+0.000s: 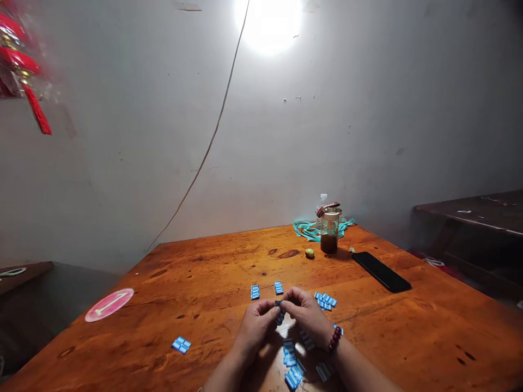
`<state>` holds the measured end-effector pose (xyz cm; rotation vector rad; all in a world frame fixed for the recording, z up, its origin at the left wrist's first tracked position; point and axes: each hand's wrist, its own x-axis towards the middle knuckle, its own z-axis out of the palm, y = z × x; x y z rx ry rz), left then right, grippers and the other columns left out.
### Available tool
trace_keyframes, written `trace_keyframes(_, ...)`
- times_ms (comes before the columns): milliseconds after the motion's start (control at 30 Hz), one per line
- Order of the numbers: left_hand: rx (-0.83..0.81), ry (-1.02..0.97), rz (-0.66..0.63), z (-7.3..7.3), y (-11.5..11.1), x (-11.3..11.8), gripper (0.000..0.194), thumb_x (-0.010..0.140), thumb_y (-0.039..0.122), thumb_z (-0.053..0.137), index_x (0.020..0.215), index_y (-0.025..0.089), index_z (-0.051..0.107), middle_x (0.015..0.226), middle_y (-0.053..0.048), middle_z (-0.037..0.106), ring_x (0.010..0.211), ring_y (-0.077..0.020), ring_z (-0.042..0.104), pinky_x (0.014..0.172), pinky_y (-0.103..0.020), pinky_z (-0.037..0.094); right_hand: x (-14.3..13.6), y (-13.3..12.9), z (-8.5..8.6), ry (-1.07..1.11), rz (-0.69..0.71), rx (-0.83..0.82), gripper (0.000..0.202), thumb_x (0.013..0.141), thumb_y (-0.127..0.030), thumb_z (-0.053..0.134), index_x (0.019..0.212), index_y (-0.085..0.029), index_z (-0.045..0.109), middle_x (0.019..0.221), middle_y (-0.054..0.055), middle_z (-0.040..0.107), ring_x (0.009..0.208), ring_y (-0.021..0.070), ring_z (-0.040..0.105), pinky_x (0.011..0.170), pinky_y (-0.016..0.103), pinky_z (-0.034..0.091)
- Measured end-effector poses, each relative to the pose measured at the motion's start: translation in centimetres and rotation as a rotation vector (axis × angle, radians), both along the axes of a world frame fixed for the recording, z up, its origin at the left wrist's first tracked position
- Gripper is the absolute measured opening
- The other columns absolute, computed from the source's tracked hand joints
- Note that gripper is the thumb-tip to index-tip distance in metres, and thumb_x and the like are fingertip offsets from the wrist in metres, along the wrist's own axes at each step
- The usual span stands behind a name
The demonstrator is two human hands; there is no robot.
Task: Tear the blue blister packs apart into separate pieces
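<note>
My left hand (256, 325) and my right hand (309, 316) meet over the wooden table, thumbs and fingers pinched on a small dark patterned piece (279, 313) between them. A beaded bracelet circles my right wrist. Just beyond my hands lie two small blue-and-white pieces, one on the left (255, 292) and one on the right (278, 287). Several similar pieces (326, 300) lie to the right of my right hand. Between my forearms is a loose pile of blue-and-white pieces (293, 375), partly in shadow. Another blue-and-white piece (181, 344) rests apart at the left.
On the wooden table (196, 272), a jar of dark liquid (329, 234) stands before a clear bottle (323, 202) and turquoise straps (304, 230). Nearby are a small yellowish-green object (309, 253) and a black phone (381, 271). A round pink sticker (109, 305) is at the left.
</note>
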<state>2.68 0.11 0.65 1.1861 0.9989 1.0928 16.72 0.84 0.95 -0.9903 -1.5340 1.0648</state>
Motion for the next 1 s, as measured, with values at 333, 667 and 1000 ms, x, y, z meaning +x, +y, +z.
trace_keyframes(333, 0.000, -0.024, 0.064, -1.4, 1.2, -0.7, 0.025, 0.062, 0.036, 0.064, 0.068, 0.012, 0.060, 0.051, 0.001, 0.055, 0.041, -0.0054, 0.041, 0.040, -0.016, 0.025, 8.3, 4.9, 0.0, -0.607, -0.359, -0.005, 0.013, 0.065, -0.021, 0.051, 0.074, -0.016, 0.058, 0.074, 0.003, 0.057, 0.068, 0.0139, 0.051, 0.059, 0.022, 0.035)
trace_keyframes(667, 0.019, -0.007, 0.128, -1.2, 1.2, -0.8, 0.029, 0.059, 0.039, 0.066, 0.069, 0.012, 0.062, 0.053, 0.000, 0.056, 0.044, -0.0066, 0.045, 0.042, -0.017, 0.029, 9.8, 4.4, -3.0, -0.763, -0.307, -0.052, 0.012, 0.061, -0.014, 0.051, 0.066, -0.016, 0.062, 0.071, 0.003, 0.055, 0.067, 0.0130, 0.048, 0.057, 0.021, 0.029)
trace_keyframes(1000, 0.004, -0.055, 0.107, -1.1, 1.0, -0.7, 0.027, 0.059, 0.036, 0.066, 0.068, 0.011, 0.061, 0.053, 0.000, 0.056, 0.045, -0.0059, 0.045, 0.042, -0.016, 0.029, 9.8, 4.6, -3.6, -0.752, -0.256, -0.098, 0.021, 0.054, -0.009, 0.054, 0.072, -0.015, 0.062, 0.064, 0.000, 0.058, 0.057, 0.0097, 0.048, 0.048, 0.018, 0.026)
